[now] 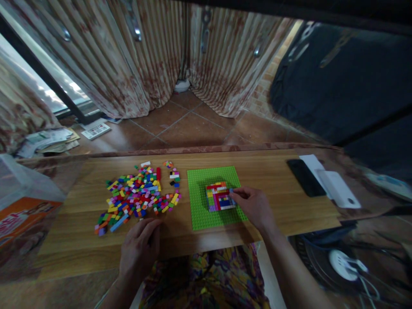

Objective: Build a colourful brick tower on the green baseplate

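A square structure of many-coloured toy bricks (215,198) stands on a bright green studded baseplate (198,221). At its right side, my right hand (254,205) pinches a small blue brick (231,192) between thumb and fingertips, against the structure's upper right edge. My left hand (141,240) rests by the near edge of the table, its fingers curled in and the thumb against them. Whatever lies inside those fingers is hidden. Just beyond it spreads a pile of loose bricks (133,195) in many colours.
A few bricks (174,175) lie between the pile and the baseplate on the wooden table (270,171). To the right are a black phone (305,177) and a white case (337,189). A translucent box (28,184) with an orange label stands at the left.
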The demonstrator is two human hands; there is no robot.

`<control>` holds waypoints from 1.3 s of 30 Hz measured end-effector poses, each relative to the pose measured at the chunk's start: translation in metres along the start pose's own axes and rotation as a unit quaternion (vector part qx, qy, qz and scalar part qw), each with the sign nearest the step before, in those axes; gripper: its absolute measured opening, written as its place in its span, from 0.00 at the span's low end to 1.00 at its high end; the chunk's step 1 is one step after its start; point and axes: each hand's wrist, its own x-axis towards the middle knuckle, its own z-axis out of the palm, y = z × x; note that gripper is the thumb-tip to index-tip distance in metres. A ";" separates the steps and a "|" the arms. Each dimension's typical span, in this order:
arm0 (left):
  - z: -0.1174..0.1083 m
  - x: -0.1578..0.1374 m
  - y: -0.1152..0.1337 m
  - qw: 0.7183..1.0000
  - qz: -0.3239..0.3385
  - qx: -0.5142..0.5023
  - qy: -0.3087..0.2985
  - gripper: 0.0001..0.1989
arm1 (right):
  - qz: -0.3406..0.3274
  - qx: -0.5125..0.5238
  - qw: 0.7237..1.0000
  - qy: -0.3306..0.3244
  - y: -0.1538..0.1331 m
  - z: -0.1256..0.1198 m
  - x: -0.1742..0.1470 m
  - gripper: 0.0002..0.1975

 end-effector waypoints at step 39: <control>-0.001 0.001 0.002 1.000 0.000 0.008 -0.006 0.07 | -0.083 -0.137 0.987 -0.013 -0.016 0.005 0.001 0.11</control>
